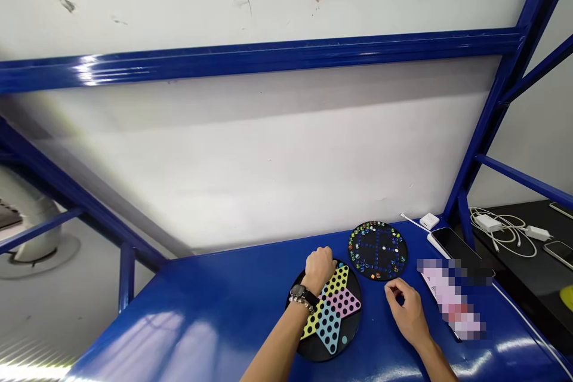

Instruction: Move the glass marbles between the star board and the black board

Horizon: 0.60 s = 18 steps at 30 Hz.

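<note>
A round black Chinese checkers board (304, 352) lies flat on the blue tabletop, with a star of yellow, pink and light blue areas full of dark holes. My left hand (319, 267), a watch and a beaded bracelet at its wrist, is over the board's upper left part. Its fingers are curled closed, and anything in them is hidden. Behind and to the right lies a second round black board (373, 253), with many coloured marbles on it. Just in front of this one is my right hand (408, 313), thumb and forefinger pressed together; I cannot make out anything between them.
A dark-screened phone (456, 248) and a blurred-out phone-like object (452, 304) lie right of my right hand. A white charger (430, 221) sits by the back edge. Blue frame posts (486, 131) border the table (215, 304), and cables (505, 230) lie on a black surface beyond.
</note>
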Motion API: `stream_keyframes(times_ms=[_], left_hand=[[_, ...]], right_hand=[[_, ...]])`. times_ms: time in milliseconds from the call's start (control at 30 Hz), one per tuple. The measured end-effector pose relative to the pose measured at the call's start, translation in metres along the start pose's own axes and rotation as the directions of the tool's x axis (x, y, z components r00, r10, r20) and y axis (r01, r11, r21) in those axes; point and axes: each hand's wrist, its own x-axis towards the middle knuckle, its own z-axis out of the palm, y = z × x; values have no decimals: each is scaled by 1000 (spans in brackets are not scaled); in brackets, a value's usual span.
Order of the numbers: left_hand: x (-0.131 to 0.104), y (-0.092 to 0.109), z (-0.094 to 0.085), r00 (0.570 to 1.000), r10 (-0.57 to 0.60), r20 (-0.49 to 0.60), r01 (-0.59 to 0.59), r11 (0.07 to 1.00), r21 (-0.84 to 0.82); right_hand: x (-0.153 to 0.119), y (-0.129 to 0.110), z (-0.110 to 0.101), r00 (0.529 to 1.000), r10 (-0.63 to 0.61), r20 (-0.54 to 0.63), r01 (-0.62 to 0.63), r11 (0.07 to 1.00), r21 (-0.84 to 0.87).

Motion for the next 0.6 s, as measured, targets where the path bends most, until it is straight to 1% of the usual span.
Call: stream_keyframes(times_ms=[200, 300, 367, 433, 600], left_hand=[[-4, 1, 4, 999, 7, -38, -8, 1000, -22], [-9, -2, 1, 998, 27, -58, -30, 999, -42], [-14, -1, -2, 995, 60, -82, -65, 996, -60], [-17, 7, -4, 987, 113, -114, -123, 988, -88], [-15, 42, 1, 955, 246, -167, -276, 944, -183]], right_hand=[[0, 0, 0, 1000, -2, 7, 2, 1000, -8], [0, -1, -1, 1000, 0, 8, 0, 1000, -8], [0, -1, -2, 1000, 4, 15, -4, 1000, -5], [0, -1, -2, 1000, 10, 27, -10, 1000, -5], [1, 1, -2, 999, 16, 31, -16, 1000, 4]])
